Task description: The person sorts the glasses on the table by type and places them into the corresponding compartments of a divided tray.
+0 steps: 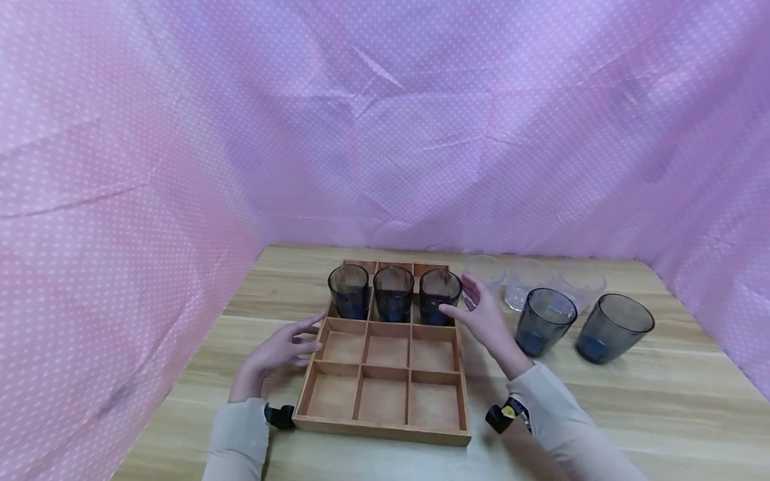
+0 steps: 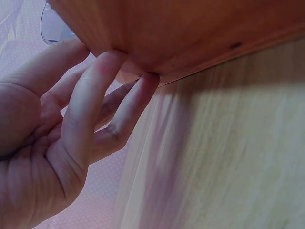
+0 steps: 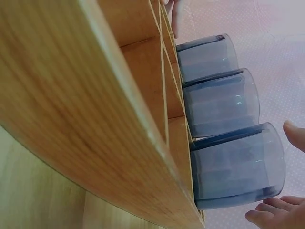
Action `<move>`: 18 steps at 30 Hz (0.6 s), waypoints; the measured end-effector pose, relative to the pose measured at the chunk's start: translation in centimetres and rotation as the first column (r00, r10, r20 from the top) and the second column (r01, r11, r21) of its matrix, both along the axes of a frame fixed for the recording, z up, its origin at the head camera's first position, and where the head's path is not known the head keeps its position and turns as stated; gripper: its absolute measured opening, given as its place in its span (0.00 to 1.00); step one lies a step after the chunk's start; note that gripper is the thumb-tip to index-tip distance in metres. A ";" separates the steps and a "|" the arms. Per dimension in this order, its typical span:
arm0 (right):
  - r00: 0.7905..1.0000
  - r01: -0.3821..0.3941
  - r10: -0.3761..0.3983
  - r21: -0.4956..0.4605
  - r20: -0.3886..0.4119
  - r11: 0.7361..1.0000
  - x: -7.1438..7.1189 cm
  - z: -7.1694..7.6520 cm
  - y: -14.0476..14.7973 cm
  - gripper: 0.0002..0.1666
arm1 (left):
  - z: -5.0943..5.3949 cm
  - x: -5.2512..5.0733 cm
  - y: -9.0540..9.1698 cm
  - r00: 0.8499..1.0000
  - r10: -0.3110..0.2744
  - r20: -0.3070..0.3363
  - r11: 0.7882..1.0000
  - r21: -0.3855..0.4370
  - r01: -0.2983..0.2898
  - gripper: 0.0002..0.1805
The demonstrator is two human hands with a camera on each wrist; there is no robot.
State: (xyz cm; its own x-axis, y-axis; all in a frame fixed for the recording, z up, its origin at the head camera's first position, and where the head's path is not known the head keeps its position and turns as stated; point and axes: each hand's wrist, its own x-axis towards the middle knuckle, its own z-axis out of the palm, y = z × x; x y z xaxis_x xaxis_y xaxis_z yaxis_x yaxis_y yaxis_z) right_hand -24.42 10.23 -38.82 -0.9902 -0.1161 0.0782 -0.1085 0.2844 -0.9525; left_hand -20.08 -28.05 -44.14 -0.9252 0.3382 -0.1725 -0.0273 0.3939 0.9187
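Note:
A wooden compartment tray (image 1: 385, 431) lies on the table, with three dark tinted glasses standing in a row across it: a left glass (image 1: 349, 292), a middle glass (image 1: 394, 294) and a right glass (image 1: 440, 297). My right hand (image 1: 483, 314) is beside the right glass, thumb and fingers spread around its rim. In the right wrist view, gaps show between that glass (image 3: 238, 167) and the thumb (image 3: 296, 136) and fingertips (image 3: 262, 217). My left hand (image 1: 281, 349) touches the tray's left side; its fingertips (image 2: 150, 83) meet the wooden wall (image 2: 190, 33), slightly bent.
Two more dark glasses, one nearer (image 1: 544, 322) and one farther right (image 1: 613, 329), stand on the table right of the tray. Behind them are three clear glasses, among them a middle one (image 1: 523, 284). A pink dotted cloth (image 1: 385, 167) surrounds the table (image 1: 650, 414).

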 end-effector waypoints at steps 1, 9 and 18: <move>1.000 -0.002 0.002 -0.004 -0.001 1.000 0.1 0.1 0.1 0.47 | 0.0 0.0 0.0 1.000 0.003 -0.001 1.000 -0.003 -0.003 0.39; 1.000 -0.018 0.018 -0.035 -0.003 0.999 1.5 0.7 1.1 0.46 | 0.2 -0.1 -0.1 1.000 -0.009 -0.007 1.000 -0.009 0.009 0.38; 0.998 0.019 -0.018 0.016 -0.066 1.000 3.5 1.2 2.6 0.43 | 0.3 0.1 0.0 1.000 -0.019 -0.006 1.000 0.001 0.019 0.38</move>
State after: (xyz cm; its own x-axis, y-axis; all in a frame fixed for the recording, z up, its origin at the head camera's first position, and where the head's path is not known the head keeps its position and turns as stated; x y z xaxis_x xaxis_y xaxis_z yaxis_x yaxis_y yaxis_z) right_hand -20.96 12.87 -37.60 -0.9848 -0.1000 0.1418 -0.1659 0.3024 -0.9387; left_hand -19.98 -28.10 -43.82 -0.9196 0.3558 -0.1666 -0.0145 0.3930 0.9194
